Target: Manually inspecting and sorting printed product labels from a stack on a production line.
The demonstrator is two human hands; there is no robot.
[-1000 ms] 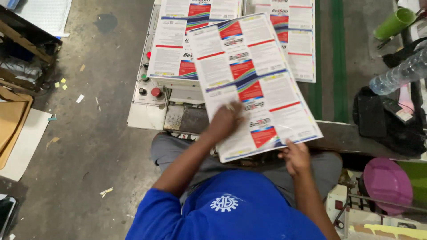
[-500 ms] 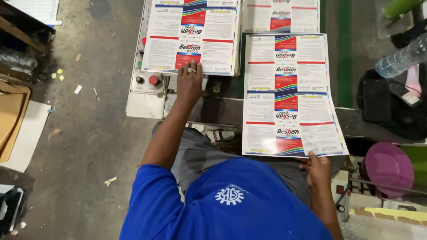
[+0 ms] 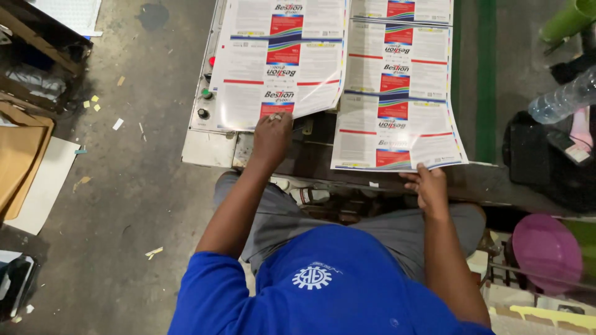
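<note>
Pinching sheet edges: left hand point(image 3: 273, 133) fingers on left printed sheet point(image 3: 279, 62), right hand point(image 3: 428, 186) on right printed sheet point(image 3: 397, 111).

Blue short-sleeved shirt point(image 3: 335, 291), white gear-shaped emblem point(image 3: 312, 277) on it; grey trousers point(image 3: 292, 217); ring point(image 3: 271, 118) on left finger.
</note>
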